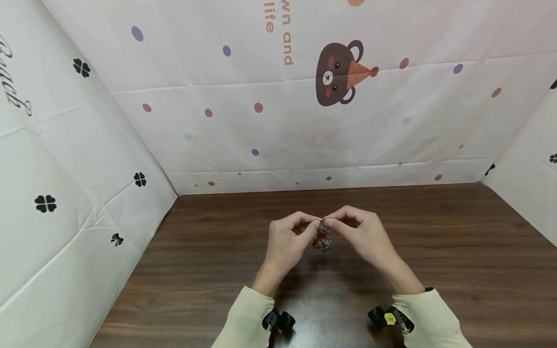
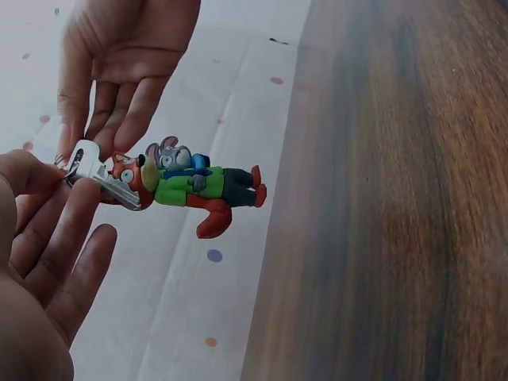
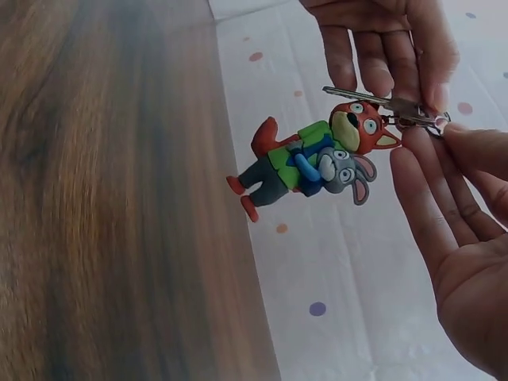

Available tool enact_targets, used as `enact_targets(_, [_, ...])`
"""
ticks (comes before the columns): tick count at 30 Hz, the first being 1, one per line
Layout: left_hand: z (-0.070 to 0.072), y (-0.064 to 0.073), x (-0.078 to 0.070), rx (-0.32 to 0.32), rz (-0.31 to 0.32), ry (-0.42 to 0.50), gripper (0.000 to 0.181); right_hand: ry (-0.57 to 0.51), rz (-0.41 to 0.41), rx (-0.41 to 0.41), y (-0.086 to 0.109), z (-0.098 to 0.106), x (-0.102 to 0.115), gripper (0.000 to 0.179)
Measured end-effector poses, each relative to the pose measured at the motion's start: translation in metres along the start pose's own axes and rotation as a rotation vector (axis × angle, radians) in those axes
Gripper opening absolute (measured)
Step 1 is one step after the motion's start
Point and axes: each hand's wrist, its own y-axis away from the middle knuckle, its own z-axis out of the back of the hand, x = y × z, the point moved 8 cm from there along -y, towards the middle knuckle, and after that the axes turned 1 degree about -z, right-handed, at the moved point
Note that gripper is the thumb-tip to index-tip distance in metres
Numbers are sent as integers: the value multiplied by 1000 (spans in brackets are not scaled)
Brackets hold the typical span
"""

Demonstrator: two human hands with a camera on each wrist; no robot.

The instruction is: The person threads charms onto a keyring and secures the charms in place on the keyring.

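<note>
Between thumb and fingertips, my left hand (image 1: 283, 243) and my right hand (image 1: 367, 238) pinch a small metal key ring (image 3: 438, 125) from either side, above the table. From the ring hangs a silver key (image 2: 119, 189), lying across the head of a keychain figure in the left wrist view. That figure is an orange fox (image 2: 171, 193) in a green shirt and dark trousers, joined with a grey rabbit (image 3: 337, 168) in blue. A short chain links it to the ring. Fingertips partly cover the ring in every view.
Beneath the hands lies a brown wood-grain table (image 1: 209, 270). White sheeting with dots and a bear print (image 1: 332, 75) rises behind it, and more white sheeting with clover prints (image 1: 45, 204) flanks the table. Each sleeve cuff carries a black wrist camera (image 1: 278, 320).
</note>
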Motion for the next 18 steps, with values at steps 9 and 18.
enact_targets(9, [-5, 0, 4, 18, 86, 114, 9, 56, 4, -13, 1, 6, 4, 5])
enact_targets(18, [-8, 0, 2, 123, 69, -161, 4, 287, 255, 9, 4, -3, 28, 18])
